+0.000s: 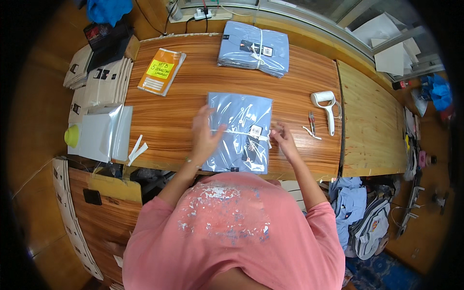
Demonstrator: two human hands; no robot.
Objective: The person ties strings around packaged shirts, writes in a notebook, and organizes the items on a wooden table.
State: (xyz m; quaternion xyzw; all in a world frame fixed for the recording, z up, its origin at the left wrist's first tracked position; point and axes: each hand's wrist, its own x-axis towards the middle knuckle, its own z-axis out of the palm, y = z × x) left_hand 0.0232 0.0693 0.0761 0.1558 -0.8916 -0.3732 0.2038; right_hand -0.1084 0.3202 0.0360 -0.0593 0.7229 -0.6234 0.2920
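In front of me on the wooden table lies a stack of folded blue shirts (237, 108) in clear plastic. A white tie strip (227, 131) runs across it, with a knot at its right edge. My left hand (205, 137) is at the stack's left edge, fingers and thumb spread apart, the thumb over the plastic. By the knot, my right hand (284, 140) is half curled, thumb and fingers apart; I see nothing held in it. A dark tag (250, 149) with a white label shows under the plastic.
A second tied blue shirt stack (253, 48) lies at the back. Around the table (188, 72) are an orange packet (162, 71), a white lint roller (326, 108), small red-handled snippers (311, 122), loose white strips (137, 151) and beige packaged garments (108, 84) at left. Clothes (369, 217) hang lower right.
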